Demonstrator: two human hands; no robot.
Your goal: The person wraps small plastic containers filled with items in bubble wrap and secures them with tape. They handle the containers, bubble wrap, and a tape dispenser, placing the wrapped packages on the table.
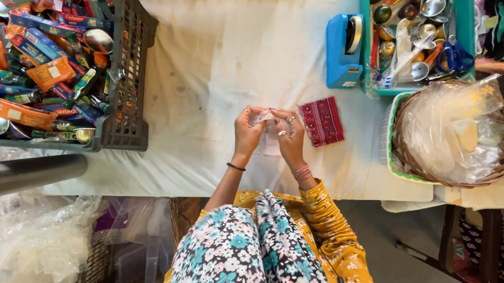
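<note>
Over the white-covered table, my left hand and my right hand meet, both pinching a small clear plastic pouch between the fingertips. The pouch hangs down between the two hands, just above the cloth. A small dark red patterned cloth pouch lies flat on the table right beside my right hand. Rings show on both hands, a black band on the left wrist and pink bangles on the right.
A dark crate of boxed tubes, orange packets and small steel bowls stands at the left. A blue tape dispenser and a teal tray of small metal items sit at the back right. A wicker basket lined with clear plastic is at the right.
</note>
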